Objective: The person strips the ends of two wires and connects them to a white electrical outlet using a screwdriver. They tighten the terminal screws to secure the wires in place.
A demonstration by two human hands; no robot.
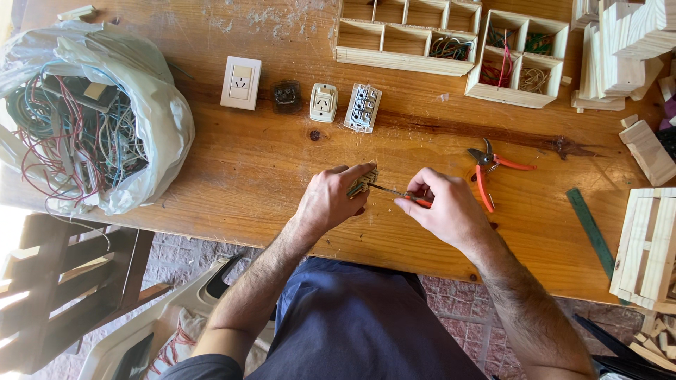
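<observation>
Pinching a small, rigid, light electrical part (362,183) near the counter's (282,162) front edge, left hand (331,200) grips its sides; right hand (447,211) closes on a thin screwdriver (401,192).

On the wooden table (246,176), a bag of wires (84,116) is lying far left, four socket parts (303,95) are sitting in a row behind the hands, compartment boxes (451,39) are standing behind those, and pruning shears (493,172) are lying right.

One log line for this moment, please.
left hand: holds small electrical part | right hand: screwdriver tip on part | red pruners: lying on table
</observation>
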